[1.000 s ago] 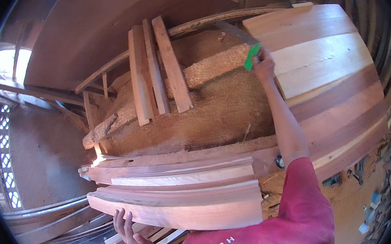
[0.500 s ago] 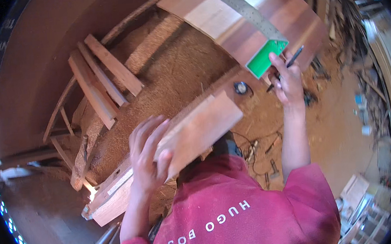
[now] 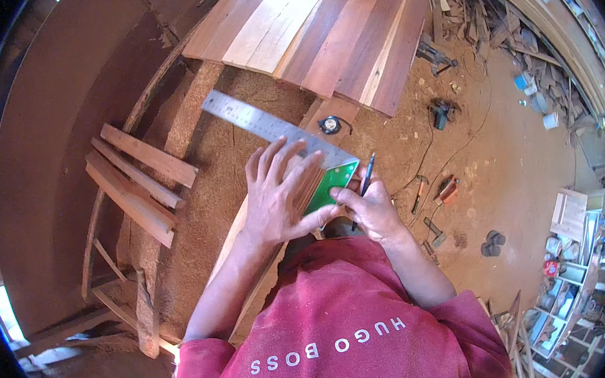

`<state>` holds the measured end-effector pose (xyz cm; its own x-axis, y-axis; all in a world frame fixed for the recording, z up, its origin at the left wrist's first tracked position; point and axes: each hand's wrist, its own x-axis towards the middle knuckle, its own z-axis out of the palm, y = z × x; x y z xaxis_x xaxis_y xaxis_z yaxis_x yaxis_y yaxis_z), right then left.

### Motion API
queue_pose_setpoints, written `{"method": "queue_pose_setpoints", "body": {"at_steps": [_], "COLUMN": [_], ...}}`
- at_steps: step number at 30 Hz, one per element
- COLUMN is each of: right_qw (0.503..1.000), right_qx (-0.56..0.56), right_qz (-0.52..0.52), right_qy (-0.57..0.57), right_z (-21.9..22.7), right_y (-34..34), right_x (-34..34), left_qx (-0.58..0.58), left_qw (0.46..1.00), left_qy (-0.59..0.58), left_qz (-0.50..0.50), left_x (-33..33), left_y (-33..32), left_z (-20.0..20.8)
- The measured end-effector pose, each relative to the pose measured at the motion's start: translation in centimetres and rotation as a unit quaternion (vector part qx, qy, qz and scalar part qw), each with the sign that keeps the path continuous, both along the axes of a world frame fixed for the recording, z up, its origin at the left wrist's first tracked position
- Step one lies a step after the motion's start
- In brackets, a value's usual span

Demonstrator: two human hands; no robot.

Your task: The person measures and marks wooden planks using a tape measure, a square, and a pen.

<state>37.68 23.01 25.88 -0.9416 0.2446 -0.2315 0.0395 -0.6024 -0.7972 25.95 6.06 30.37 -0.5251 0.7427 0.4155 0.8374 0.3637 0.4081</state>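
A try square with a steel blade (image 3: 250,119) and a green handle (image 3: 331,184) lies across a wooden board (image 3: 309,182) in front of me. My left hand (image 3: 274,191) rests with spread fingers over the blade and the board, its thumb stretched toward the handle. The green handle is gripped by my right hand (image 3: 375,213), its thumb on the handle's face. A dark pencil or pen (image 3: 367,176) is also held between the right fingers, slanting upward. My hands and forearms hide much of the board.
A panel of joined light and reddish planks (image 3: 318,33) lies ahead. Beyond the square sits a tape measure (image 3: 329,125). Several loose wood strips (image 3: 148,156) lie at left. On the floor at right are a power tool (image 3: 442,113), a hammer (image 3: 419,193) and cables.
My right hand has brought the try square down and left, from over the plank panel onto the board. My left hand has shifted right and now spreads over the blade.
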Motion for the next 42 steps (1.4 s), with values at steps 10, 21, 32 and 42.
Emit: {"method": "queue_pose_setpoints", "body": {"at_steps": [10, 21, 32, 42], "right_qw": [0.995, 0.988, 0.976, 0.993], "right_qx": [-0.012, 0.058, 0.048, 0.058], "right_qz": [0.088, -0.034, -0.211, -0.028], "right_qy": [-0.046, -0.139, -0.034, 0.103], "right_z": [-0.9, -0.1, 1.7, 2.3], "right_y": [0.3, 5.3, 7.7, 6.8], "right_x": [-1.4, -2.1, -3.4, -7.4], "left_qx": [-0.112, -0.152, -0.133, -0.117], "left_qw": [0.992, 0.987, 0.989, 0.990], "left_qy": [-0.049, -0.043, -0.057, -0.081], "left_qz": [-0.039, -0.016, -0.017, -0.012], "left_x": [0.1, -0.4, -0.9, -0.8], "left_y": [0.2, 0.2, 0.0, 0.1], "left_z": [0.2, -0.3, -0.6, -0.6]}}
